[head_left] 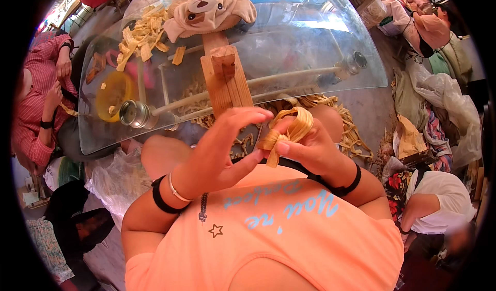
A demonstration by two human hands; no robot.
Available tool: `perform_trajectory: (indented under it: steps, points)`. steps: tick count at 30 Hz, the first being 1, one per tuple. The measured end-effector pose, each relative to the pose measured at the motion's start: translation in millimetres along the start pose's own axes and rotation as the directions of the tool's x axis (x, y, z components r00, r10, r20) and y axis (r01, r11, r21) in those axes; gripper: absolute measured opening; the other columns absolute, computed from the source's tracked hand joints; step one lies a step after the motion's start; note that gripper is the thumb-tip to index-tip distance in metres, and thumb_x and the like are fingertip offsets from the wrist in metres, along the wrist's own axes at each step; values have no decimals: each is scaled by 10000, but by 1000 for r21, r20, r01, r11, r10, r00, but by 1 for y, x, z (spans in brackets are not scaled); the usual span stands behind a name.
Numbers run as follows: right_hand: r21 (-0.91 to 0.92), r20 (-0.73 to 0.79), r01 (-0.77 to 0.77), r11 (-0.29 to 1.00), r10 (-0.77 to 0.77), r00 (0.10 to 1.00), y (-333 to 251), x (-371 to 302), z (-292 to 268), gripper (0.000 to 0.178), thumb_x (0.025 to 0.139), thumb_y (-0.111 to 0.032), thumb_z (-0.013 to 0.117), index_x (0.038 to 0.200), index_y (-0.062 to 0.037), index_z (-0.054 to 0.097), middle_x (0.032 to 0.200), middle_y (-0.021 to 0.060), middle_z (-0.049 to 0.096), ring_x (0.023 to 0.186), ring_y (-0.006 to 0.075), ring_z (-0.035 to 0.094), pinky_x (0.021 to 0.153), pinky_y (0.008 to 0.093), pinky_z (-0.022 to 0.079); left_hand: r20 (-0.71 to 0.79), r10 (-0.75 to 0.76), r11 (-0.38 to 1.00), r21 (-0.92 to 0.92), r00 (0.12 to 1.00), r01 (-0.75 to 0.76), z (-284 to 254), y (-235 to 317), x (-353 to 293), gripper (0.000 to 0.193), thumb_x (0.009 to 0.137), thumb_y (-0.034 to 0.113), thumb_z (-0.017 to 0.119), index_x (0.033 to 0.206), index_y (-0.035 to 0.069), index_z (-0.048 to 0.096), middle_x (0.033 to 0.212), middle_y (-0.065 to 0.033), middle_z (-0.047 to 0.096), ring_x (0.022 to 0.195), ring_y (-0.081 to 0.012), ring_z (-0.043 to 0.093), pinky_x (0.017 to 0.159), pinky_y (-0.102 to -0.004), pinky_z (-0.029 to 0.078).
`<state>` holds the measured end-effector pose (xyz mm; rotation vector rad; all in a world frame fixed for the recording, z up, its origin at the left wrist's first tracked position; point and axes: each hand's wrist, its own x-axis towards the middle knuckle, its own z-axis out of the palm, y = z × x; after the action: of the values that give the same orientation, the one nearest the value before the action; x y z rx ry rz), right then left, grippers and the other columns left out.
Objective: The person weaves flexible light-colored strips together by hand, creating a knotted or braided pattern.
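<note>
Tan strips [292,131] of a flat, leaf-like material are being looped and folded just in front of the wooden post [226,79], close to the person's chest. The looped piece is pinched between the thumb and fingers of the right hand [305,146], which is closed on it, with one short tail left hanging below the thumb. The left hand [222,146] is held just beside the loop with its fingers spread and slightly curled; nothing is gripped by it, though its fingertips are kept near the strip. Judged from the loose loop, the fold is only partly formed. Behind the post, on the glass tabletop [320,43], a pile of cut strips [142,35] can be seen, and more loose strips [346,131] lie under the glass to the right of the post.
</note>
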<state>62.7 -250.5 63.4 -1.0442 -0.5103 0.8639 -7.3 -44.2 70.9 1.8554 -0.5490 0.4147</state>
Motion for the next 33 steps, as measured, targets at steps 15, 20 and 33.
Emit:
perform_trajectory:
  steps: [15,20,33]
  points:
    - [-928,293,371,-2,-618,730,6,20,-6,301,675,-52,808,848,-87,565,814,44,559,682,241,550,519,351,417,-82,-368,870,-382,926,312,12,9,-5,232,912,2,622,1132,3,548,976,-73,608,841,-116,600,759,-269,518]
    - [-894,299,434,116,-566,768,5,16,-2,265,739,-89,788,892,-75,573,833,57,573,693,245,561,524,352,419,236,-255,927,-216,938,307,-2,-14,-3,99,992,106,572,965,12,585,853,-95,530,737,-218,535,640,-303,459]
    - [-813,-46,170,557,-353,935,-6,3,0,230,961,-141,638,772,-9,636,602,88,579,481,240,526,455,357,396,117,-406,885,-196,906,422,-23,-4,-28,208,1028,147,519,917,-15,587,835,-102,598,720,-215,571,661,-293,460]
